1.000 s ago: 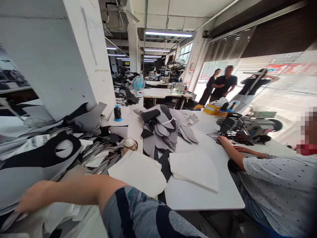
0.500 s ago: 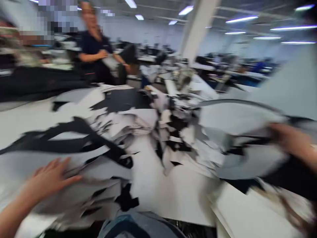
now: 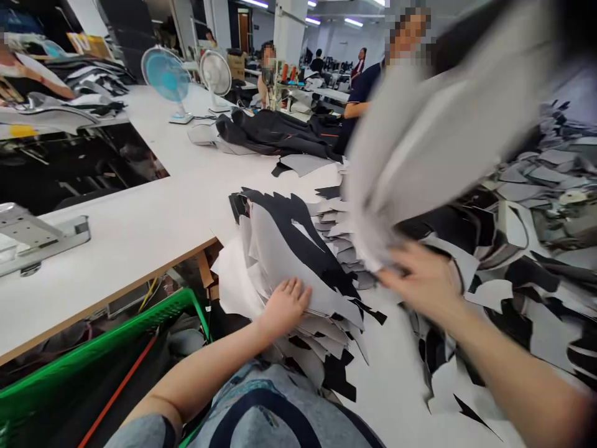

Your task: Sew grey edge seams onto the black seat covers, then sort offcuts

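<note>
Gray and black fabric pieces (image 3: 289, 249) lie in a layered pile at the table's near edge. My left hand (image 3: 286, 305) rests flat on top of this pile, fingers spread a little. To the right, my right hand (image 3: 415, 274) is closed on a large gray fabric piece (image 3: 438, 137), which is raised above the table and blurred by motion. Beneath and behind it, more gray and black cut pieces (image 3: 508, 292) are heaped on the right side.
A white table (image 3: 153, 162) spans the left and middle. On it stand a blue fan (image 3: 166, 78), a white fan (image 3: 215, 73) and dark folded fabric (image 3: 284, 134). A green basket (image 3: 107, 339) is at the lower left. A person in dark clothing (image 3: 364, 93) is behind the raised fabric.
The view has swung left. My right hand has lifted the gray fabric piece off the right side, up and across towards the middle. My left hand remains on the pile.
</note>
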The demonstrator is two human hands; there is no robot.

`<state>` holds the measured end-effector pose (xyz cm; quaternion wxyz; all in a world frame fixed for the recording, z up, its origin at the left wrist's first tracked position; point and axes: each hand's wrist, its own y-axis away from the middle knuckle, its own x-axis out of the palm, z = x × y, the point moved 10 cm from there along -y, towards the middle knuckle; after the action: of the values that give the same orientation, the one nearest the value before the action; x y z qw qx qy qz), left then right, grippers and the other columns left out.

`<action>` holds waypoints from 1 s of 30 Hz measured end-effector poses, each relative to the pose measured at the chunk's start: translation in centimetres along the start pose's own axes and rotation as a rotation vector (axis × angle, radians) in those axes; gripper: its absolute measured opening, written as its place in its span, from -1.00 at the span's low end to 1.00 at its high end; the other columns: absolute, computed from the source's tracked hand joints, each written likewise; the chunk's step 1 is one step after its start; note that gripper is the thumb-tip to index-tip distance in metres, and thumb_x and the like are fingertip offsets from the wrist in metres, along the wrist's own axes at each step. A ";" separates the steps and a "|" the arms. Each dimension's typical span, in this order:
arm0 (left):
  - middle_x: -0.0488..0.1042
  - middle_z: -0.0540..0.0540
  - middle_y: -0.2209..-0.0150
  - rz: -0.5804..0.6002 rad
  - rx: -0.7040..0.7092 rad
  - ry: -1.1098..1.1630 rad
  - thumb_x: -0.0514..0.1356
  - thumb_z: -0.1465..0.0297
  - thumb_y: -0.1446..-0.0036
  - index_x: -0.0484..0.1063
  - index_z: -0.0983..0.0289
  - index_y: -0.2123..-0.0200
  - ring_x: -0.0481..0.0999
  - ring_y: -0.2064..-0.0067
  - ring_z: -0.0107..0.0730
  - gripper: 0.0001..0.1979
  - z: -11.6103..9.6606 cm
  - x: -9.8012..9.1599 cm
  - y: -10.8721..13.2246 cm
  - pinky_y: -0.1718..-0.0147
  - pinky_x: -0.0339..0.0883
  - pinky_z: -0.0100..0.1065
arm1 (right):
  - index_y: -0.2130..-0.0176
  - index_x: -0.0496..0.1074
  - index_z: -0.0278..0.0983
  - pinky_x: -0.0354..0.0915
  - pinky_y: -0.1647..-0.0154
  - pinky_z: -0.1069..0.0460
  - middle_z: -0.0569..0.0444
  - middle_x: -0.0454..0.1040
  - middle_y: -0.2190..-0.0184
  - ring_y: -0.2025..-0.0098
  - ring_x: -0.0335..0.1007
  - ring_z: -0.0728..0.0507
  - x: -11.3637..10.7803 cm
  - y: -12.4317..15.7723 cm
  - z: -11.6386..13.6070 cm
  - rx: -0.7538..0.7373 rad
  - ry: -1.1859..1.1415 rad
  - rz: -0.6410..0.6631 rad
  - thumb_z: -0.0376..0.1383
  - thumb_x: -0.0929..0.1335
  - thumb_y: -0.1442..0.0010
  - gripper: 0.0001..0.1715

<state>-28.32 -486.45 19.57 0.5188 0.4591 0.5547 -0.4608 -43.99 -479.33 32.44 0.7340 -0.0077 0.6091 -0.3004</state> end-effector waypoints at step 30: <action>0.33 0.27 -0.21 -0.176 0.293 0.398 -0.01 0.15 -0.32 0.31 0.31 -0.18 0.34 -0.21 -0.09 -0.50 5.6 -4.0 0.7 -0.25 0.16 -0.13 | -0.30 0.11 -0.47 0.05 -0.32 -0.19 -0.30 0.19 -0.27 -0.31 0.11 -0.36 32.7 -10.4 -10.4 0.811 -0.220 0.535 -0.17 0.14 -0.36 -0.35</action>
<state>-26.60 -492.00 23.35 0.2856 0.5607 0.6111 -0.4802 -55.32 -498.86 4.62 0.7891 0.4033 0.3426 -0.3119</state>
